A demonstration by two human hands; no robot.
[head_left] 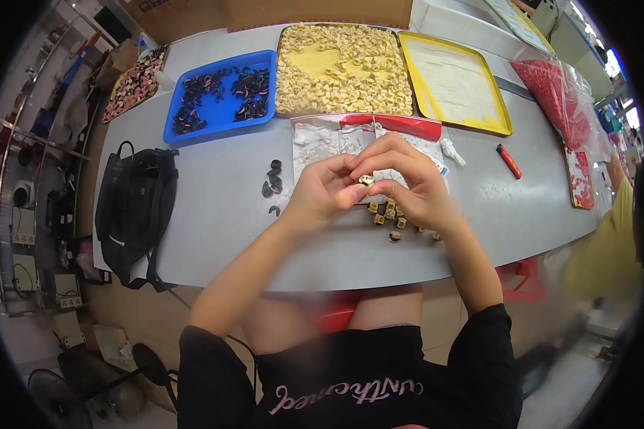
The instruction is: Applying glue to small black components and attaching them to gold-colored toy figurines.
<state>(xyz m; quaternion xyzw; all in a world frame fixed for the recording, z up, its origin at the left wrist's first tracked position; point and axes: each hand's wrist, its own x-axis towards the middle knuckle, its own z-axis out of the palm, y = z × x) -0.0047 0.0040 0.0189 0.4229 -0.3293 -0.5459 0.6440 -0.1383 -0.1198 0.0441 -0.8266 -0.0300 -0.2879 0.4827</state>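
Note:
Over the grey table, my left hand (329,187) and my right hand (406,175) meet at the fingertips. Between them they pinch a small cream and black piece (366,181); its exact kind is too small to tell. Below my right hand lie several loose cream and dark pieces (390,211). A few black curved pieces (270,182) rest to the left of my left hand. Behind both hands is a flattened white and red sheet of packaging (315,143), partly covered by my fingers.
At the back stand a blue tray (218,129) of black curved parts, a tray of cream pieces (343,71) and a yellow-rimmed tray (504,118). A black bag (132,214) lies left. Rightward are a red lighter (509,161), crumpled tissue (451,151) and a bag of red pieces (558,96).

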